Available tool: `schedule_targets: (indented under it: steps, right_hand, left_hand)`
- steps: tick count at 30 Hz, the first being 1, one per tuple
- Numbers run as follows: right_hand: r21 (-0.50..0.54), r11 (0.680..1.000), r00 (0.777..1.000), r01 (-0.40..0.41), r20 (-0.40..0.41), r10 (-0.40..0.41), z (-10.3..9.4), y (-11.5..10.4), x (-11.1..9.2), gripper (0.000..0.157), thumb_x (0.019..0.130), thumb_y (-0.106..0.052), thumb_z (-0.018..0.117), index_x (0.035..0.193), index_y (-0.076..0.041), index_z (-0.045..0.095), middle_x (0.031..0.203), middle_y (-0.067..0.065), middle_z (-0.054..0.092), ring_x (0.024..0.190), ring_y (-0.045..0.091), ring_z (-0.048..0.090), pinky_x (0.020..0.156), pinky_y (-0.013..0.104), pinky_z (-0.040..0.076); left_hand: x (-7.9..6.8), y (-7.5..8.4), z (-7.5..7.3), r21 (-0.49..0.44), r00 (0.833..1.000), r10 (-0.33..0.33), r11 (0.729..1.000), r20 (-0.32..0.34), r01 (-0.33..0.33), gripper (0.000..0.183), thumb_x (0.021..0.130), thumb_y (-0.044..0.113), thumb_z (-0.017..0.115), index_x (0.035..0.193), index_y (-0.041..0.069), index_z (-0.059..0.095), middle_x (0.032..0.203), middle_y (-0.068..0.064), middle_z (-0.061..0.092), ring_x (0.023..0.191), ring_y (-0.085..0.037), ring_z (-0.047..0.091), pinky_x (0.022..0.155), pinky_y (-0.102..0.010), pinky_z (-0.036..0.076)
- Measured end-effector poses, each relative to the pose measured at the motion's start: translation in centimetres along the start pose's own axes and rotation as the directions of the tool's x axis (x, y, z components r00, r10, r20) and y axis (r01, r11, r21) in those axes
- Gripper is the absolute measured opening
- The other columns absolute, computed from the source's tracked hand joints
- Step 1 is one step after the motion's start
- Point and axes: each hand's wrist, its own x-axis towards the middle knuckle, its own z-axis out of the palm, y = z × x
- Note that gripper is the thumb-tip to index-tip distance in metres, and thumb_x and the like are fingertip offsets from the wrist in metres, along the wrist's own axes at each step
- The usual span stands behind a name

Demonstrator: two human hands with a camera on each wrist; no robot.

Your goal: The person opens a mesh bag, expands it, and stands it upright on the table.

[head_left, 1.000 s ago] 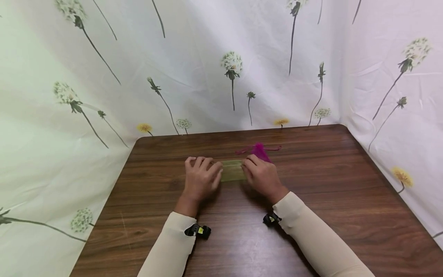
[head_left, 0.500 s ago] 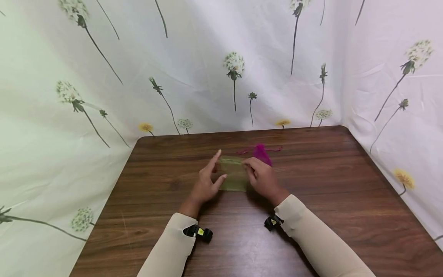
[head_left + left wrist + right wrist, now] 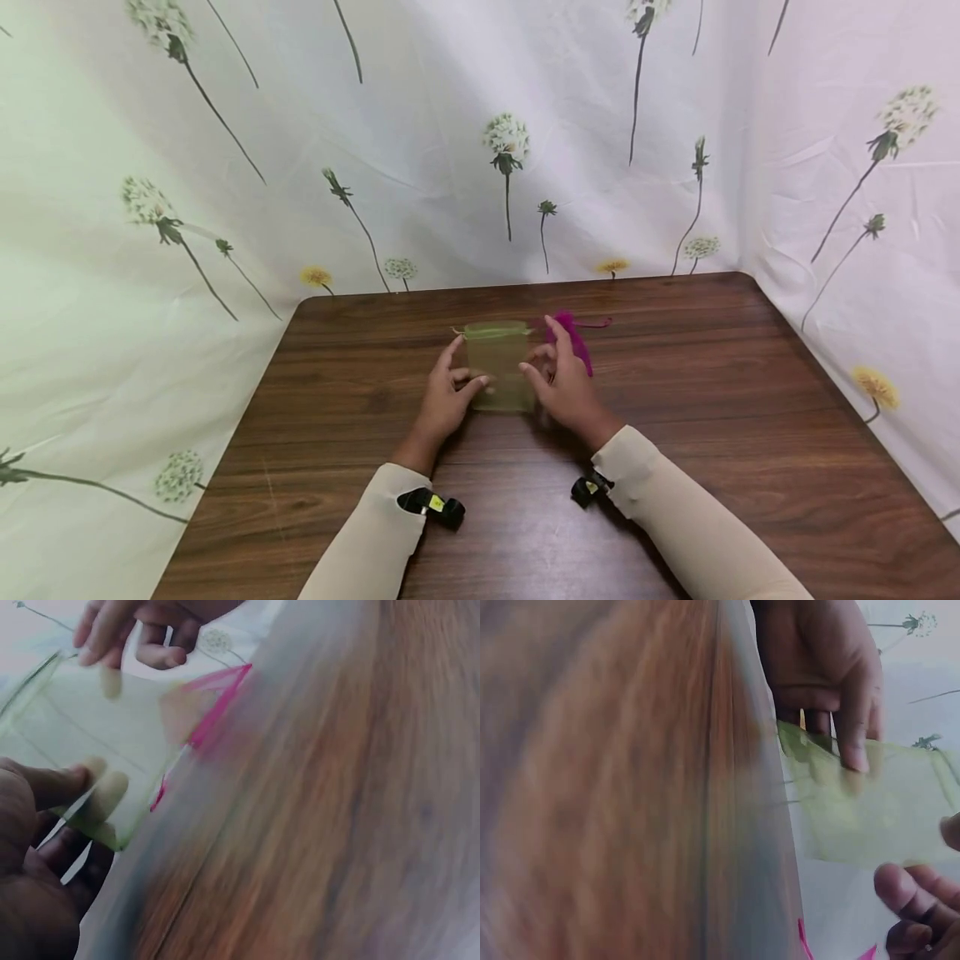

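Note:
A sheer green drawstring organza pouch [image 3: 498,367] stands spread between both hands, its gathered top facing away from me. The left hand [image 3: 446,398] pinches its left side, thumb in front; fingertips [image 3: 112,791] show through the mesh. At the opposite side the right hand [image 3: 567,383] holds the edge between thumb and fingers, its index finger stretched upward. In the left wrist view, one right fingertip shows behind the fabric. A magenta organza pouch [image 3: 579,346] lies just beyond the right hand, which partly covers it.
The dark wooden table [image 3: 360,342] runs back to a white cloth backdrop [image 3: 435,167] printed with dandelions. A magenta drawstring [image 3: 596,323] trails right from the magenta pouch.
The green pouch was stretched low between the hands; it now shows taller, with its drawstring top visible. The left hand let go, opened and took its side again; the right hand shifted its fingers.

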Motion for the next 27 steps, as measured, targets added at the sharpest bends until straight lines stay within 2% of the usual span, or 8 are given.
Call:
schedule_targets:
  steps: [4, 9, 12, 16, 21, 27]
  right_hand:
    - [0.063, 0.992, 0.993, -0.111, 0.058, 0.107, 0.4, -0.1, -0.5, 0.085, 0.104, -0.011, 0.074, 0.171, -0.008, 0.021, 0.103, 0.013, 0.081, 0.063, 0.008, 0.060, 0.059, 0.027, 0.051]
    - [0.119, 0.982, 0.988, -0.144, 0.077, 0.135, 0.8, 0.0, -1.3, 0.079, 0.105, -0.002, 0.069, 0.169, -0.002, 0.024, 0.092, 0.014, 0.078, 0.068, 0.014, 0.068, 0.064, 0.026, 0.054]
    - [0.143, 0.982, 0.991, -0.127, 0.055, 0.120, 1.1, 0.2, -1.6, 0.076, 0.105, 0.001, 0.068, 0.168, 0.001, 0.025, 0.093, 0.015, 0.078, 0.076, 0.016, 0.072, 0.070, 0.024, 0.055]
    - [0.175, 0.978, 0.994, -0.111, 0.026, 0.108, 1.5, 0.4, -1.8, 0.074, 0.103, 0.004, 0.068, 0.166, 0.003, 0.028, 0.092, 0.019, 0.077, 0.077, 0.018, 0.072, 0.068, 0.023, 0.055]
    - [0.238, 0.960, 0.989, -0.150, 0.033, 0.146, 1.7, 0.3, -2.1, 0.074, 0.104, 0.002, 0.068, 0.167, 0.000, 0.027, 0.095, 0.022, 0.077, 0.078, 0.015, 0.071, 0.068, 0.022, 0.056]
    - [0.275, 0.942, 0.981, -0.191, 0.088, 0.174, 1.8, -0.3, -3.0, 0.074, 0.102, 0.000, 0.070, 0.165, -0.001, 0.031, 0.092, 0.026, 0.075, 0.059, 0.009, 0.059, 0.056, 0.022, 0.047]
  left_hand:
    - [-0.4, 0.1, 0.4, -0.108, 0.996, -0.075, 0.992, -0.055, 0.069, 0.082, 0.103, 0.005, 0.073, 0.171, 0.007, 0.026, 0.111, -0.025, 0.082, 0.085, -0.021, 0.083, 0.092, -0.017, 0.057]
    - [-1.1, 0.3, 1.0, -0.169, 0.988, -0.134, 0.978, -0.077, 0.119, 0.076, 0.106, 0.008, 0.071, 0.170, 0.009, 0.030, 0.115, -0.022, 0.082, 0.080, -0.011, 0.081, 0.089, -0.018, 0.058]
    - [-1.6, 0.5, 1.4, -0.193, 0.988, -0.130, 0.975, -0.086, 0.111, 0.074, 0.105, 0.008, 0.072, 0.168, 0.009, 0.033, 0.113, -0.023, 0.081, 0.078, -0.010, 0.080, 0.086, -0.020, 0.059]
    - [-2.3, 0.7, 1.6, -0.237, 0.989, -0.120, 0.967, -0.081, 0.098, 0.079, 0.102, 0.001, 0.073, 0.168, 0.006, 0.030, 0.106, -0.021, 0.081, 0.074, -0.011, 0.078, 0.079, -0.022, 0.061]
    - [-2.9, 0.6, 1.8, -0.263, 0.988, -0.117, 0.961, -0.097, 0.088, 0.088, 0.099, -0.008, 0.072, 0.170, 0.004, 0.022, 0.098, -0.012, 0.078, 0.071, -0.012, 0.077, 0.072, -0.023, 0.062]
    - [-2.9, 0.5, 2.0, -0.241, 0.981, -0.111, 0.968, -0.159, 0.070, 0.083, 0.099, -0.010, 0.071, 0.167, 0.000, 0.025, 0.093, -0.013, 0.077, 0.070, -0.007, 0.075, 0.069, -0.021, 0.060]
